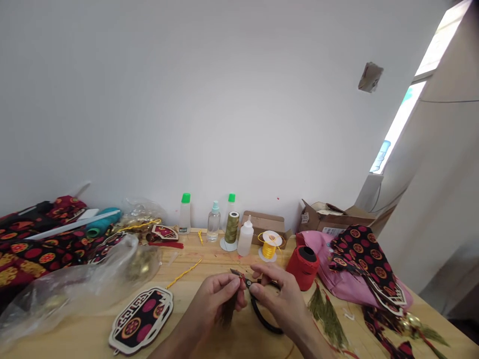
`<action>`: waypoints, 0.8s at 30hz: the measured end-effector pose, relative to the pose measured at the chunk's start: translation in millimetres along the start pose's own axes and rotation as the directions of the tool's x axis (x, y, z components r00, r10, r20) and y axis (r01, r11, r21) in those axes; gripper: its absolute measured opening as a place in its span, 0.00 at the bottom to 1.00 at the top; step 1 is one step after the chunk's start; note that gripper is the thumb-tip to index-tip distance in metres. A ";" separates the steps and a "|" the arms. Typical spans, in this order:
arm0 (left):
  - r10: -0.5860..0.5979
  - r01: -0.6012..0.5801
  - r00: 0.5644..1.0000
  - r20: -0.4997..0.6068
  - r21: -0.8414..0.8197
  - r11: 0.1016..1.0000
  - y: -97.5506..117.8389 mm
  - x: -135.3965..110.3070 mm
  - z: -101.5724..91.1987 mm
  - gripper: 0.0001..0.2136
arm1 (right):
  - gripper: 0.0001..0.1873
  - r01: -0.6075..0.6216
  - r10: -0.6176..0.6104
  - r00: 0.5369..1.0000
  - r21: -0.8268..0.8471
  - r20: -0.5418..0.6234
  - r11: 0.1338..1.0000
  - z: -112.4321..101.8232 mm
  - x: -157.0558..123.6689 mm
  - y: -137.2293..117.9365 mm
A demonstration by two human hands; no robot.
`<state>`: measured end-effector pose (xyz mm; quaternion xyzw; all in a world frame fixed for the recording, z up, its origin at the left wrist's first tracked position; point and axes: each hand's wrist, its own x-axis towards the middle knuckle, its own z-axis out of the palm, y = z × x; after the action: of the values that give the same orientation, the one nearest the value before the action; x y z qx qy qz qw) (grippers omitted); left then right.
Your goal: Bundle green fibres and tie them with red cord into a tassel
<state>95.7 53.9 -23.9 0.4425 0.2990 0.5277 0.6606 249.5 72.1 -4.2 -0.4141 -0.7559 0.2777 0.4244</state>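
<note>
My left hand (211, 299) is closed around an olive-green tassel (227, 314), whose strands hang below the fingers. A bit of red thread shows at the tassel's top, by the fingertips. In my right hand (279, 294) is a pair of black-handled scissors (259, 315), the blades pointing left toward that red thread. Whether the blades touch the thread I cannot tell. Left of my hands lies a lantern-shaped ornament (141, 321) with patterned fabric and a pale border, a yellow cord at its top. More green tassels (329, 314) with red tops lie to the right.
Along the wall stand a green thread spool (232, 228), a white squeeze bottle (245, 238), a clear bottle (213, 223) and a yellow cord spool (270, 247). A red thread cone (303, 267) stands right of my hands. Plastic bags (93, 279) and patterned fabric (361, 254) flank the table.
</note>
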 end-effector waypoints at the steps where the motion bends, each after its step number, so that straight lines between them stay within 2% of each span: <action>1: -0.012 0.012 1.000 0.005 0.023 1.000 0.1 -0.5 1.7 0.11 | 0.17 -0.004 0.004 1.000 0.062 -0.003 0.998 2.4 -0.7 -2.6; 4: -0.052 0.049 0.998 0.022 0.118 0.992 -1.3 -1.6 4.7 0.12 | 0.10 -0.016 0.012 1.000 0.185 0.020 0.983 8.2 -2.0 -5.5; 7: -0.074 0.062 0.994 0.077 0.149 0.987 -6.9 -0.8 2.3 0.13 | 0.19 -0.143 0.108 0.988 0.385 0.112 0.912 10.5 -0.6 -4.4; 9: -0.089 0.071 0.989 0.117 0.145 0.987 -10.8 0.2 -1.3 0.14 | 0.19 -0.241 0.166 0.967 0.496 0.192 0.834 11.0 0.9 -3.0; 11: -0.110 0.087 0.987 0.118 0.189 0.978 -12.4 0.5 -3.9 0.15 | 0.19 -0.277 0.195 0.959 0.526 0.206 0.805 11.5 2.2 -0.8; 14: -0.145 0.108 0.983 0.110 0.290 0.951 -9.0 -2.1 -3.6 0.16 | 0.19 -0.252 0.234 0.967 0.497 0.100 0.830 11.0 3.9 4.8; 16: -0.172 0.119 0.975 0.143 0.322 0.939 -5.2 -6.0 -1.0 0.16 | 0.20 -0.214 0.247 0.969 0.502 0.002 0.838 8.8 5.6 9.6; 19: -0.263 0.164 0.936 0.234 0.372 0.914 -2.4 -12.0 2.4 0.17 | 0.19 -0.145 0.259 0.957 0.563 -0.129 0.814 1.8 8.7 15.6; 21: -0.302 0.168 0.920 0.250 0.446 0.879 -2.9 -13.4 2.8 0.17 | 0.18 -0.109 0.258 0.948 0.573 -0.186 0.812 -4.4 10.0 16.7; 22: -0.282 0.145 0.932 0.227 0.479 0.866 -3.1 -12.8 2.2 0.16 | 0.17 -0.091 0.246 0.946 0.556 -0.211 0.826 -7.4 10.2 16.0; 24: -0.134 0.050 0.982 0.132 0.502 0.863 -1.8 -10.1 0.1 0.15 | 0.16 -0.058 0.202 0.949 0.491 -0.244 0.869 -12.4 9.9 12.4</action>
<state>93.9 44.1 -26.3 0.6241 0.3906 0.3629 0.5712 262.3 87.8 -3.7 -0.3828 -0.5642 0.4207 0.5985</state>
